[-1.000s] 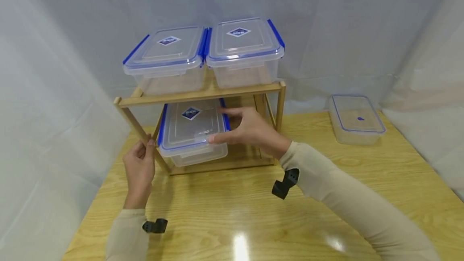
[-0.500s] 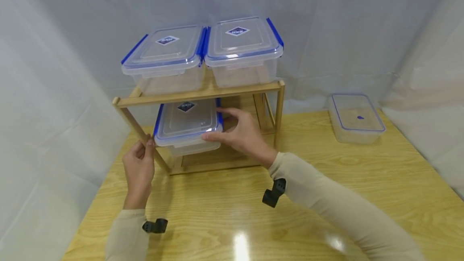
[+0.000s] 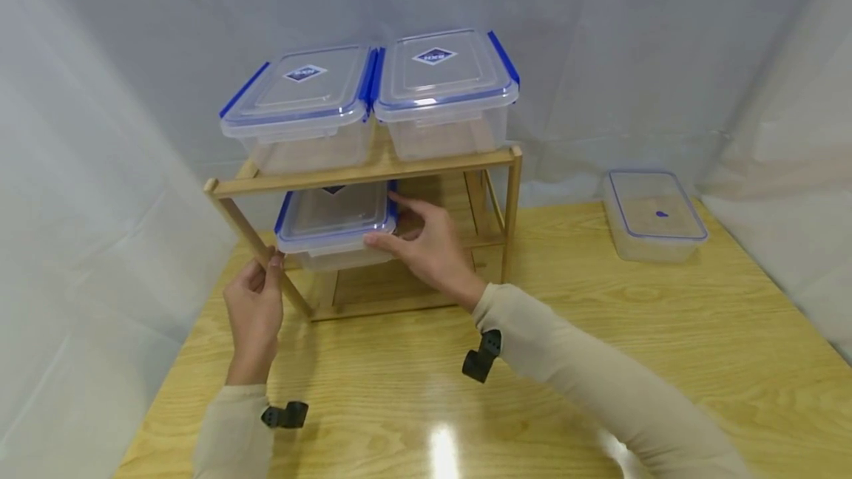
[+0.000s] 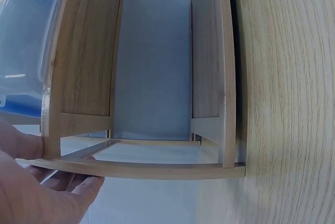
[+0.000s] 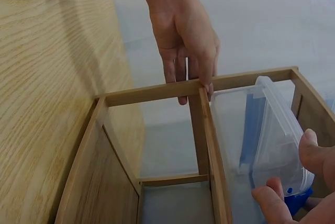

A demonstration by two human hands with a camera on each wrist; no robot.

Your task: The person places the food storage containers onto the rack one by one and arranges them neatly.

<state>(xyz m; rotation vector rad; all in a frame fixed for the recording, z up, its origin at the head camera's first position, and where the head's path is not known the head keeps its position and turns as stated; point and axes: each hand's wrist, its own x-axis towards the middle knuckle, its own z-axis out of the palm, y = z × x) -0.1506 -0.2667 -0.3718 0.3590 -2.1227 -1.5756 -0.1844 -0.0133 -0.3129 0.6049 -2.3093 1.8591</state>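
Note:
A clear lidded food container (image 3: 333, 216) with blue side clips sits partly inside the wooden rack (image 3: 366, 177), at the left of its middle level. My right hand (image 3: 433, 251) grips its right front corner, thumb at the front edge and fingers along the right side. In the right wrist view the container (image 5: 272, 135) is close against the middle shelf's front rail. My left hand (image 3: 255, 309) holds the rack's front left post, fingers wrapped around it. The left wrist view shows the thumb and fingers about that post (image 4: 146, 170) where the shelf rail meets it.
Two similar containers stand side by side on the rack's top, one at left (image 3: 302, 94) and one at right (image 3: 446, 83). Another lidded container (image 3: 655, 216) rests on the wooden table (image 3: 566, 331) at the right. A pale curtain (image 3: 599, 58) hangs behind.
My right hand has moved the container back and slightly left, deeper into the rack, so the top rail now hides most of its label. The left hand stays on the post.

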